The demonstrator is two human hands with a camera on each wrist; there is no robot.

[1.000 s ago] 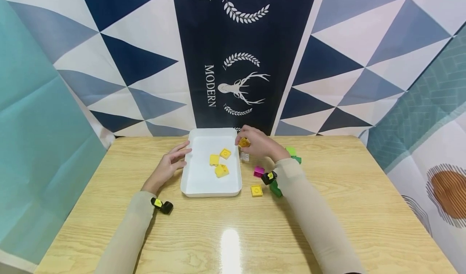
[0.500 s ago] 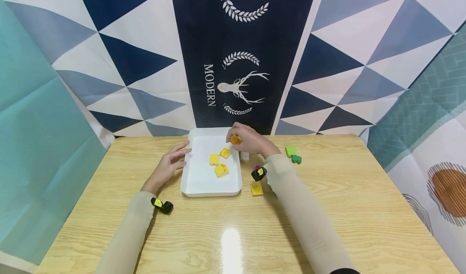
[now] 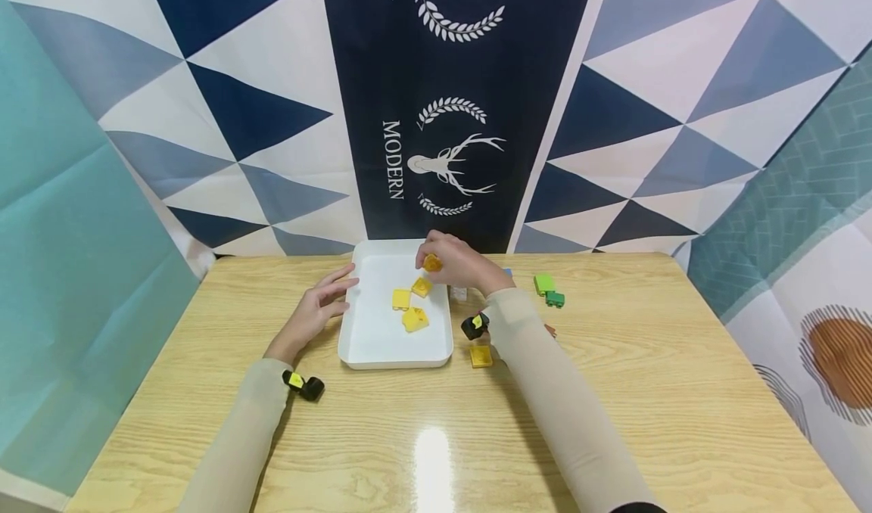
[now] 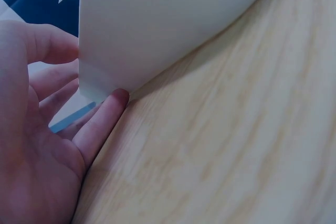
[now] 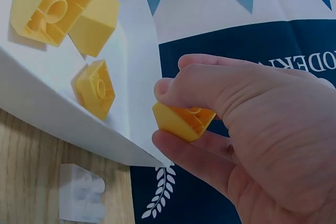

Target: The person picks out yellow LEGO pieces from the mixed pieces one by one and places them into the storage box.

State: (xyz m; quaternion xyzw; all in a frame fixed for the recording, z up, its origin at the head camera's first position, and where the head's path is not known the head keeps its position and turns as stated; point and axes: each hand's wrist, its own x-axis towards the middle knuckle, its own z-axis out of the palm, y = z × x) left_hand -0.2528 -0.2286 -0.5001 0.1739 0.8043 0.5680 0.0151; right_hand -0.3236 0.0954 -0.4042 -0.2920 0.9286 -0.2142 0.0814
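Observation:
My right hand [image 3: 458, 262] pinches a yellow toy brick [image 5: 185, 121] between thumb and fingers, above the far right part of a white tray [image 3: 381, 350]. The brick's hollow underside partly shows in the right wrist view. Inside the tray lie a yellow square brick [image 3: 400, 300], another yellow brick [image 3: 421, 287] with its hollow side up, and a slanted yellow brick [image 3: 415, 319]. At the tray's left side, my left hand [image 3: 315, 310] rests with extended fingers against the wall. Those fingertips [image 4: 121, 96] touch its outside close to the table.
Right of the tray are a clear brick [image 5: 79, 195] and a yellow brick [image 3: 481, 356]. A light green brick [image 3: 543, 283] and a dark green brick [image 3: 555, 300] lie farther right. My right forearm partly hides more bricks. A patterned cloth wall [image 3: 443, 180] stands behind the table.
My right hand has moved left with the yellow brick, from the tray's right edge to over its inside. The left hand stays at the tray's left side.

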